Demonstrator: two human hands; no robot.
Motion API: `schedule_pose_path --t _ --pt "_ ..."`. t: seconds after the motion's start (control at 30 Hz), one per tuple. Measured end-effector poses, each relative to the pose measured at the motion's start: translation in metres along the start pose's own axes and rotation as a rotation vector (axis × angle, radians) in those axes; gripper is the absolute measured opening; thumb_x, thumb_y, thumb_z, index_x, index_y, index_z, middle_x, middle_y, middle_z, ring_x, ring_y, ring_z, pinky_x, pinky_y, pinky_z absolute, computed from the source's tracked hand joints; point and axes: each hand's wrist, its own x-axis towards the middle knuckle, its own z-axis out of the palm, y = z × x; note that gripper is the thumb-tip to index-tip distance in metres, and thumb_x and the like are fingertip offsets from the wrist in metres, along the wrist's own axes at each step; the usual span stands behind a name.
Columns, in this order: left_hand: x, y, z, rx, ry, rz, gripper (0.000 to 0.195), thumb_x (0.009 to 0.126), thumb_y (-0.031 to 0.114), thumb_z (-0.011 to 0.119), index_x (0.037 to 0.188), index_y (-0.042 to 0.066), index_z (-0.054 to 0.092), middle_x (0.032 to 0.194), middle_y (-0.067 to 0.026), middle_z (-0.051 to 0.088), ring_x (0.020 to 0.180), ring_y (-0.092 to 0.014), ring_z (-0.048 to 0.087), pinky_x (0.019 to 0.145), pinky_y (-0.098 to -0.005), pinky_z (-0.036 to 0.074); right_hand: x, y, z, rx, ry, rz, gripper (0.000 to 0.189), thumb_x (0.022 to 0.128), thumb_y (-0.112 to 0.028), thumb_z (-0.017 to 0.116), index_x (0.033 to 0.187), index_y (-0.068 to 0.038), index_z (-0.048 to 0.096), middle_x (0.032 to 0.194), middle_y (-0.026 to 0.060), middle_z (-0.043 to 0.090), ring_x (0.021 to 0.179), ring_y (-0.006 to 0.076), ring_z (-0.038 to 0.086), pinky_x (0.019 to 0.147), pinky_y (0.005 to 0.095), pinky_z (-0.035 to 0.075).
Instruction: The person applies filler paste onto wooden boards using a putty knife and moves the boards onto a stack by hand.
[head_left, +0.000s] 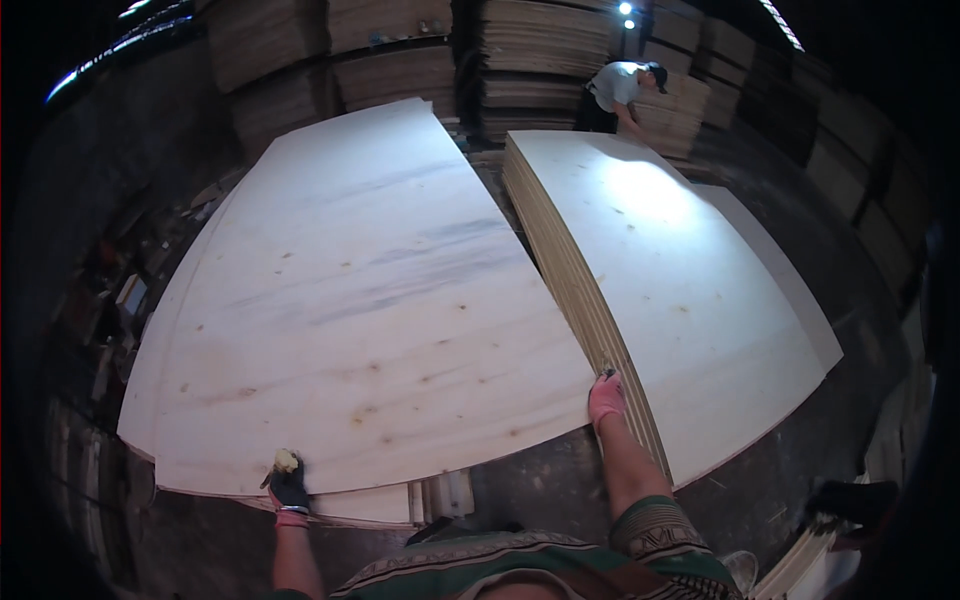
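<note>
A broad, pale plywood sheet (360, 285) with knots and grey streaks spreads out before me, lying slightly askew over the sheets under it. My left hand (290, 487), in a dark-palmed glove with a pink cuff, is at its near left edge. It holds a yellowish lump (286, 460), perhaps putty; a thin dark piece beside it is too small to name. On the sheet's near right corner, my right hand (607, 399) in a pink glove has its fingers curled at the edge. Something small at those fingertips cannot be made out.
Right of the sheet stands a stack of plywood (660, 285), its layered edge close by my right hand. A person (619, 86) bends over behind it. Tall board stacks (544, 45) line the back. More boards (799, 559) lie at lower right, and clutter (131, 292) at left.
</note>
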Motion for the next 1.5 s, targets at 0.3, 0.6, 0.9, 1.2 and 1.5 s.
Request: schedule_pose_path --t 0.3,0.6,0.9,1.2,1.5 --pt "-0.003 -0.001 0.020 -0.109 0.040 -0.045 0.014 0.075 0.009 0.056 0.085 -0.001 0.055 0.086 -0.0079 0.055 0.082 -0.021 0.052 0.088 -0.0380 0.042 -0.011 -0.008 -0.017 0.090 -0.163 0.006 0.035 0.088 -0.027 0.036 0.107 0.000 0.045 0.103 0.0248 0.055 0.099 0.0400 0.051 0.083 0.0438 0.041" --pt "-0.003 0.003 -0.009 -0.065 -0.101 0.006 0.021 0.080 0.012 0.053 0.097 -0.001 0.056 0.098 -0.0099 0.058 0.098 -0.024 0.053 0.093 -0.0413 0.040 -0.019 -0.017 -0.012 0.036 -0.058 -0.071 0.033 0.088 -0.026 0.038 0.107 0.001 0.046 0.102 0.0238 0.055 0.096 0.0380 0.053 0.082 0.0431 0.042" --pt "-0.012 0.002 0.009 -0.376 -0.012 0.035 0.027 0.082 0.015 0.053 0.109 0.008 0.055 0.109 -0.0052 0.058 0.105 -0.024 0.052 0.093 -0.0438 0.040 -0.001 0.003 0.001 0.064 -0.069 -0.067 0.031 0.087 -0.022 0.040 0.107 0.000 0.046 0.102 0.0253 0.055 0.096 0.0397 0.052 0.081 0.0443 0.042" --pt "-0.012 -0.011 0.031 0.046 0.304 0.222 0.019 0.082 0.006 0.056 0.100 -0.002 0.056 0.098 -0.0115 0.060 0.086 -0.022 0.060 0.076 -0.0362 0.052 -0.018 -0.021 -0.022 0.054 -0.096 -0.071 0.031 0.087 -0.021 0.040 0.109 0.000 0.045 0.104 0.0241 0.055 0.098 0.0393 0.052 0.082 0.0437 0.041" --pt "-0.004 -0.012 0.043 0.169 0.382 0.210 0.018 0.080 0.003 0.056 0.097 -0.004 0.058 0.091 -0.0096 0.061 0.079 -0.019 0.061 0.072 -0.0304 0.052 0.016 0.024 0.018 0.137 -0.068 -0.126 0.031 0.087 -0.018 0.040 0.105 0.006 0.048 0.104 0.0247 0.054 0.098 0.0374 0.051 0.084 0.0396 0.040"
